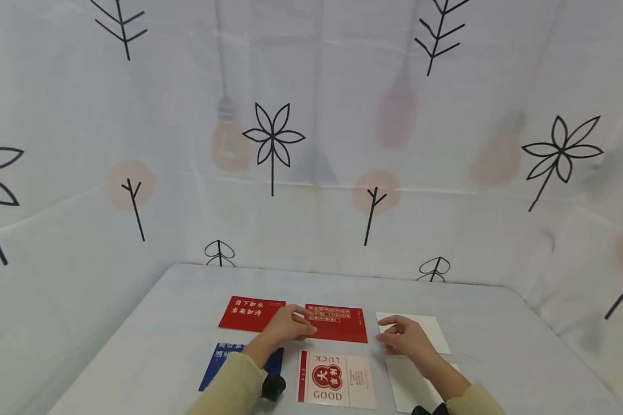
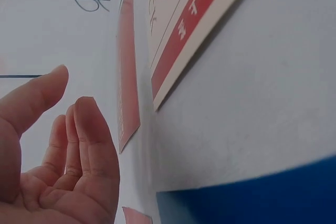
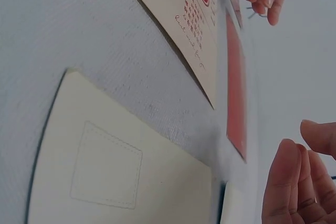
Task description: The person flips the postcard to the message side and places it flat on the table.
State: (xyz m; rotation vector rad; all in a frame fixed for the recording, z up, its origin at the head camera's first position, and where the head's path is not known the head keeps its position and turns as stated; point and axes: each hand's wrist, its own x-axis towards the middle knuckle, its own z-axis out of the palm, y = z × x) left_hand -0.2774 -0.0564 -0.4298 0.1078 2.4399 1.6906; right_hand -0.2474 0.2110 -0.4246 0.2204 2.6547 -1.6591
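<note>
My left hand (image 1: pixel 286 325) hovers over the gap between a red card with white writing (image 1: pixel 239 320) and a red card with a grid of boxed characters (image 1: pixel 345 329). In the left wrist view its thumb and fingers (image 2: pixel 97 135) stand apart with nothing between them. My right hand (image 1: pixel 406 341) is over the left side of the far white card (image 1: pixel 432 328), above the near white card (image 1: pixel 407 383). The right wrist view shows its thumb and fingers (image 3: pixel 283 182) apart and holding nothing. A cream GOOD LUCK card (image 1: pixel 360 389) lies between the forearms.
A blue card (image 1: pixel 215 369) lies partly under my left forearm. All the cards lie flat in two rows on a white table (image 1: pixel 135 346). A white patterned cloth wall (image 1: pixel 311 230) rises behind the table's far edge. Each wrist carries a black piece (image 1: pixel 273 388).
</note>
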